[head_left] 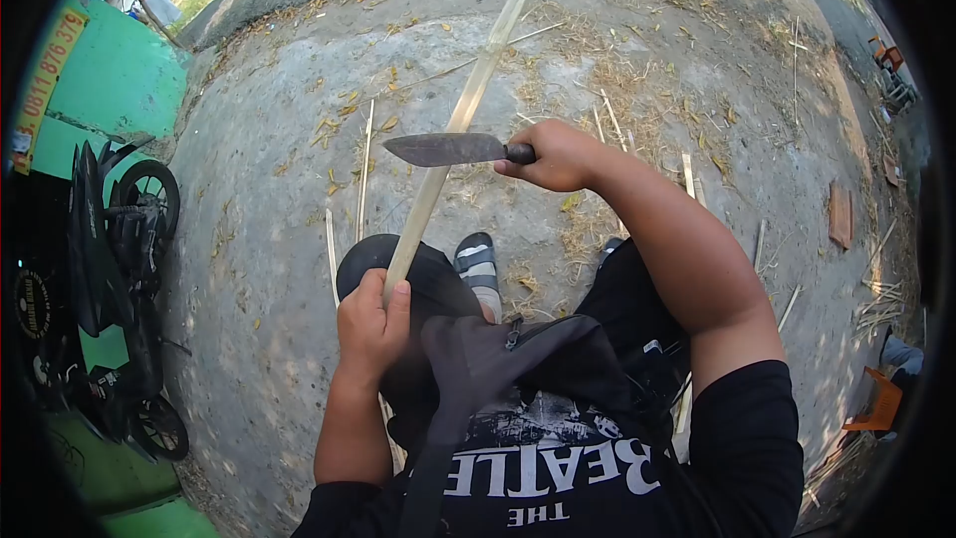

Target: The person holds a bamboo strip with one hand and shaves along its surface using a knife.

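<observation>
My left hand (373,324) is closed round the near end of a long pale bamboo strip (482,70), over my left knee. The strip slants up and away to the right, past the top edge of the view. In my right hand (556,156) is the dark handle of a machete (445,148) with a broad, pointed, dark blade. The blade lies across the strip about a third of the way along, its tip pointing left. It covers a short part of the strip; whether it bites into the wood I cannot tell.
Several thin bamboo strips (365,171) lie on the grey ground around my legs. A motorcycle (95,239) stands at the left beside a green wall (119,80). At the right are a brick-coloured block (840,216) and an orange plastic chair (876,401). Dry leaves and shavings litter the ground.
</observation>
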`<state>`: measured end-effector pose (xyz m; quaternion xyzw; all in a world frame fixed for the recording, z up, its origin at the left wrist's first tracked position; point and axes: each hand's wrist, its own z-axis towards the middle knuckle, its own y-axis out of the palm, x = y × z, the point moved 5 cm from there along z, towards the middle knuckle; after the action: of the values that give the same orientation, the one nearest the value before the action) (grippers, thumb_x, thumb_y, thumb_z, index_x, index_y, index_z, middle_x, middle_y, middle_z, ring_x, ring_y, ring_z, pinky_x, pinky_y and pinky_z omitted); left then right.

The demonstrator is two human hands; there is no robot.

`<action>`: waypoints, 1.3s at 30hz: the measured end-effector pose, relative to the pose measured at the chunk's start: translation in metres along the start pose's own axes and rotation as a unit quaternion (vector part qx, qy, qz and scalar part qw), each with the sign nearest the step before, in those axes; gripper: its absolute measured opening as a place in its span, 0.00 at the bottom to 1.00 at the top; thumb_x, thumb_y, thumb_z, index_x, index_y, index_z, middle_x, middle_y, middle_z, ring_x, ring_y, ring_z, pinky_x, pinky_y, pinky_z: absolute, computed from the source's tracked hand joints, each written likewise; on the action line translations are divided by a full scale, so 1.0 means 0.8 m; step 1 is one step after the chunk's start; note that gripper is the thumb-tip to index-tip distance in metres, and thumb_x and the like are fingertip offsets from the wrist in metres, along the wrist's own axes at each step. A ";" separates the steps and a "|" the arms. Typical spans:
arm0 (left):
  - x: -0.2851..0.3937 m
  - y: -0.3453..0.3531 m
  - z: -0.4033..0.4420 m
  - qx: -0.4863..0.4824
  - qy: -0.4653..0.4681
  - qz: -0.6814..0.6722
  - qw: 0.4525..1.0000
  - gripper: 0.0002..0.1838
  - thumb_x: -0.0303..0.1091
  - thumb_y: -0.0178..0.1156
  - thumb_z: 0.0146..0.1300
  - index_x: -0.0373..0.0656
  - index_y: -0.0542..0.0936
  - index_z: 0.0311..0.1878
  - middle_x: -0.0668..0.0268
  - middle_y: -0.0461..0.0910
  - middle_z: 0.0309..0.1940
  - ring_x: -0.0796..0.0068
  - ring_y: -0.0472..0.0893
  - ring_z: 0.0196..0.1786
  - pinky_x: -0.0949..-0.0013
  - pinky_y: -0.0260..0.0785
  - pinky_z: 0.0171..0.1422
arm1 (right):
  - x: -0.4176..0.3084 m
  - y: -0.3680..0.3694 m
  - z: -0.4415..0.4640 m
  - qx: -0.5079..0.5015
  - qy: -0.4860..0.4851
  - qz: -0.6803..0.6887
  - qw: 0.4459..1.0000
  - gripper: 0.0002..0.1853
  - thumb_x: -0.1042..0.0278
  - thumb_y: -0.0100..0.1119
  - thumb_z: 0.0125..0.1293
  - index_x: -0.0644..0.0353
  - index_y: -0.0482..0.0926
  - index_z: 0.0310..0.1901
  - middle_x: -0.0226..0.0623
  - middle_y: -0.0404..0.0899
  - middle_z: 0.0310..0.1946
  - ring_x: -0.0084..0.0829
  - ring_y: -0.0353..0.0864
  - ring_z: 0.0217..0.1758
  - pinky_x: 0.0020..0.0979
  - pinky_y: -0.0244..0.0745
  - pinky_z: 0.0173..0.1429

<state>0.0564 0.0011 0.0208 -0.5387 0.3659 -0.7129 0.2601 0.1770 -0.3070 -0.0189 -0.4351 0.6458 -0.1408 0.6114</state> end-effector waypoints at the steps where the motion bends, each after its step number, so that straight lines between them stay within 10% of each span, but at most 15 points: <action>1: -0.003 0.001 -0.002 -0.004 -0.007 -0.009 1.000 0.13 0.39 0.62 0.75 0.37 0.80 0.43 0.49 0.81 0.26 0.43 0.83 0.30 0.51 0.73 0.35 | -0.006 0.003 -0.002 -0.001 0.001 0.010 1.000 0.28 0.37 0.64 0.73 0.61 0.87 0.39 0.48 0.85 0.29 0.51 0.85 0.37 0.49 0.77 0.46; 7: -0.001 -0.007 -0.001 -0.049 -0.004 -0.038 0.998 0.13 0.39 0.62 0.74 0.36 0.80 0.44 0.49 0.82 0.26 0.44 0.84 0.30 0.52 0.74 0.35 | 0.061 -0.041 0.001 0.100 0.062 0.161 0.980 0.34 0.33 0.62 0.73 0.67 0.83 0.37 0.38 0.80 0.26 0.33 0.79 0.33 0.42 0.74 0.41; 13: 0.007 0.000 0.003 -0.026 0.010 0.014 1.000 0.12 0.38 0.63 0.74 0.37 0.80 0.44 0.49 0.82 0.27 0.43 0.84 0.31 0.51 0.75 0.35 | 0.027 -0.019 -0.011 0.003 0.029 -0.026 0.999 0.29 0.37 0.63 0.73 0.63 0.87 0.40 0.49 0.86 0.31 0.52 0.84 0.37 0.48 0.77 0.46; 39: 0.003 0.003 -0.003 0.001 0.029 0.042 0.999 0.13 0.41 0.64 0.73 0.38 0.81 0.43 0.49 0.82 0.27 0.43 0.84 0.31 0.50 0.75 0.35 | 0.023 -0.028 -0.013 0.012 0.031 -0.013 0.999 0.31 0.35 0.64 0.71 0.63 0.88 0.43 0.48 0.85 0.30 0.44 0.86 0.38 0.44 0.77 0.45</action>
<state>0.0536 -0.0014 0.0199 -0.5019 0.3951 -0.7168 0.2797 0.1784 -0.3373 -0.0132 -0.4312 0.6571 -0.1699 0.5946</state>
